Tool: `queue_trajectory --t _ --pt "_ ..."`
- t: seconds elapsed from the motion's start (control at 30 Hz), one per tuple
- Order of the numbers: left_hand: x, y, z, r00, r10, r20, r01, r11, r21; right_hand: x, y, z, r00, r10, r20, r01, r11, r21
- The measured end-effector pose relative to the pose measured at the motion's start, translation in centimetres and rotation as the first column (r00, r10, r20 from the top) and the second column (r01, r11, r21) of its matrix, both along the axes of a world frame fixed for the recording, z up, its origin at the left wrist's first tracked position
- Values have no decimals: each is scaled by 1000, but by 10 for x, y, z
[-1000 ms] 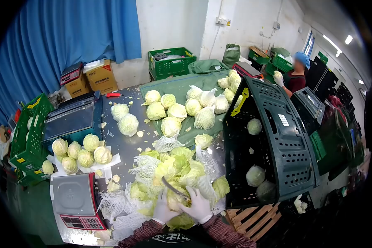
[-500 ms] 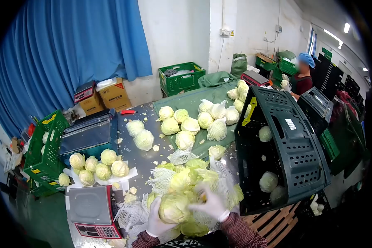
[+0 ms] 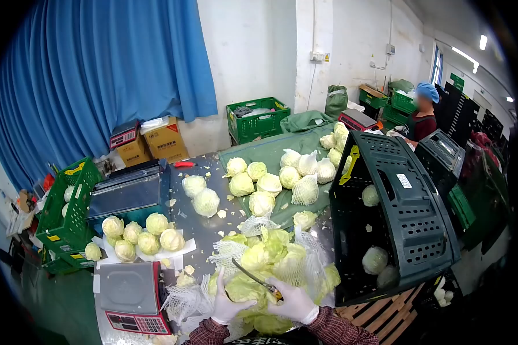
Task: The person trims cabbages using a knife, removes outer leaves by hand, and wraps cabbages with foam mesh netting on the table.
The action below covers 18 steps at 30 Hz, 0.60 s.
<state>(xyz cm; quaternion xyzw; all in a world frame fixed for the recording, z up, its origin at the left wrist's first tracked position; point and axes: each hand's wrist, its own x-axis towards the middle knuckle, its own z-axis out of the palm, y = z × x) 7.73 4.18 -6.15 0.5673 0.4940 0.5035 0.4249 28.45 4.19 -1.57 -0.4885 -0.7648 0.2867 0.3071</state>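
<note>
My left hand (image 3: 227, 305), in a white glove, grips a pale green cabbage (image 3: 244, 286) from its left side, with the thumb across its near face. My right hand (image 3: 296, 301), also gloved, is closed around the handle of a curved knife (image 3: 254, 276). The blade points up and left over the cabbage. Under and around both hands lies a heap of loose cabbage leaves (image 3: 276, 244). White foam netting (image 3: 313, 259) is mixed into the heap on the right, with more netting (image 3: 187, 302) at the left.
At the left stands a scale (image 3: 133, 293), with several trimmed cabbages (image 3: 149, 242) behind it. More cabbages (image 3: 262, 203), some netted, sit on green cloth. A dark crate (image 3: 408, 201) lies tipped on its side at the right. A co-worker (image 3: 425, 118) stands at the far right.
My right hand has turned, and the curved knife now shows plainly across the cabbage. My left thumb has come over the cabbage's front. The whole view has shifted slightly.
</note>
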Motion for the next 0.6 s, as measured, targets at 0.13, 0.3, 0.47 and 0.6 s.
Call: queue_trajectory --t 0.13,0.3,0.47,0.6 --pt "-19 7 4 988 23 -153 -19 999 28 11 12 -8 986 -165 7 163 979 121" --pt "-61 7 -35 931 -254 264 272 962 -33 46 63 -20 935 -348 72 344 937 67" --pt "-40 -10 11 672 -330 663 472 881 -39 28 47 -17 968 -213 136 199 974 105" --pt "-18 -22 2 506 -33 862 407 890 -205 -5 16 -23 855 3 -519 -245 884 -399"
